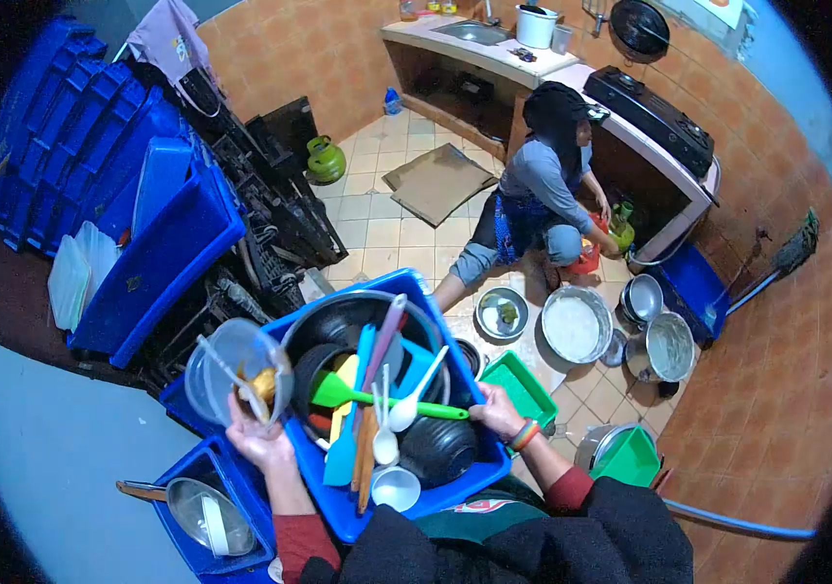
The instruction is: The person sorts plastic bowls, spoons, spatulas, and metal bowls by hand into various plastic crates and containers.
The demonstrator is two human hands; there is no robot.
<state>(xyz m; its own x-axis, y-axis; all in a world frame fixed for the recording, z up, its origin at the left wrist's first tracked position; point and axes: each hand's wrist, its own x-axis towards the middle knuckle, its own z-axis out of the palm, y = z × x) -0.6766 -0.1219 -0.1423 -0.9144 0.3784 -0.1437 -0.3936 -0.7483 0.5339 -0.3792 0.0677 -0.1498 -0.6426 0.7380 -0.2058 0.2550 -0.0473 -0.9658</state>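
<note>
"Before the person's green shirt (pixel 455 524), that blue tub (pixel 484 467)?"
"Yes, right hand (pixel 502 413) closed on its rim, left hand (pixel 263 448) curled round a clear bowl (pixel 214 389) by the other edge."
"Where's room?"
"Pale tiles (pixel 350 234) beyond the far edge; a green basket (pixel 520 391) crowds the right."

Dark red sleeves (pixel 572 489), black outer garment (pixel 581 530), striped multicoloured right wristband (pixel 525 435)

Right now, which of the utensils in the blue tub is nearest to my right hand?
The bright green spatula, the only one in that colour: its handle tip ends close to your right hand, while the others lie farther from it.
</note>
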